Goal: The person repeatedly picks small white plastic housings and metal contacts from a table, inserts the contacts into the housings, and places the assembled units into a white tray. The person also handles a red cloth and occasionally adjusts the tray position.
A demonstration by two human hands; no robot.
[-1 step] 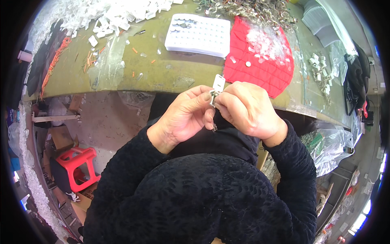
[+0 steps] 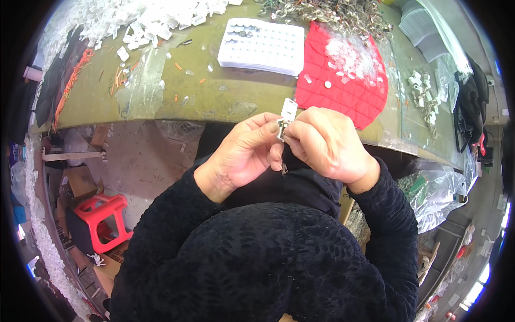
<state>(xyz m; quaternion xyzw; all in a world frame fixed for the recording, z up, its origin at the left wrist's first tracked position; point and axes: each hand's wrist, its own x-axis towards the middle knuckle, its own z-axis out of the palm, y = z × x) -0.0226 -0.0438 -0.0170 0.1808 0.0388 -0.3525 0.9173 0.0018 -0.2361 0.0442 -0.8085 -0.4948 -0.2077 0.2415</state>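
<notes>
My left hand (image 2: pixel 236 150) pinches a small white slotted tag (image 2: pixel 289 109) between thumb and fingers, in front of the table's near edge. From the other side, the fingers of my right hand (image 2: pixel 330 142) are closed on the same piece, knuckles up. The tag's upper end sticks up past the fingertips, while its lower part is mostly covered. Below my left fingers hangs a short dark, metallic-looking strand (image 2: pixel 284 169), too small to make out fully. Just beyond my right hand lies a red quilted cloth (image 2: pixel 343 104).
Small clear pieces (image 2: pixel 351 56) lie on the cloth. Left of it is a stack of white sheets (image 2: pixel 263 53) with dark pieces on top. Heaps of white plastic pieces (image 2: pixel 145 21) and metal rings and chains (image 2: pixel 338 13) fill the back. A red stool (image 2: pixel 104 222) stands lower left.
The dark strand below my left fingers hangs slightly lower and straighter. Both hands and the white tag stay nearly in place.
</notes>
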